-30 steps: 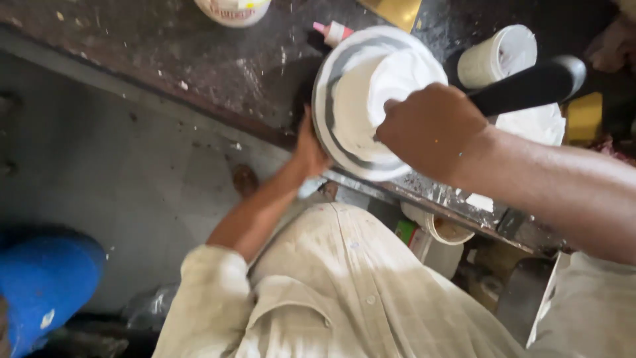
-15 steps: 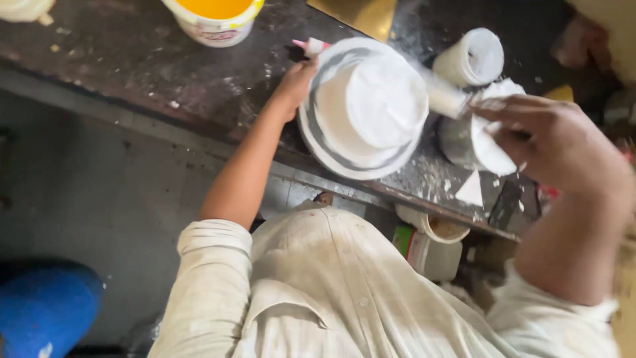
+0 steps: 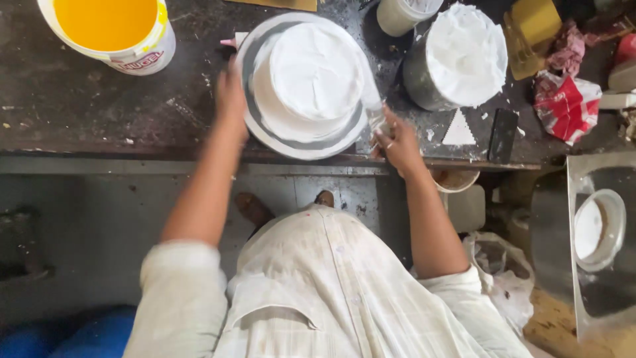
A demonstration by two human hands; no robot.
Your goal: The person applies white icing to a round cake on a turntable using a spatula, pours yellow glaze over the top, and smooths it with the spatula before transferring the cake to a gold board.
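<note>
Yellow liquid is filling the white bucket point(image 3: 109, 33) at the far left of the dark worktop point(image 3: 99, 113). Moving right, I am seeing my left hand point(image 3: 230, 96) resting against the left rim of the grey round board point(image 3: 301, 136), fingers blurred, so I cannot tell its grip. On that board the white iced cake point(image 3: 308, 83) is sitting mid-counter. My right hand point(image 3: 397, 142) is pinching a white scraper point(image 3: 372, 99) against the cake's right side. Further right a metal bowl of white cream point(image 3: 457, 56) is standing.
</note>
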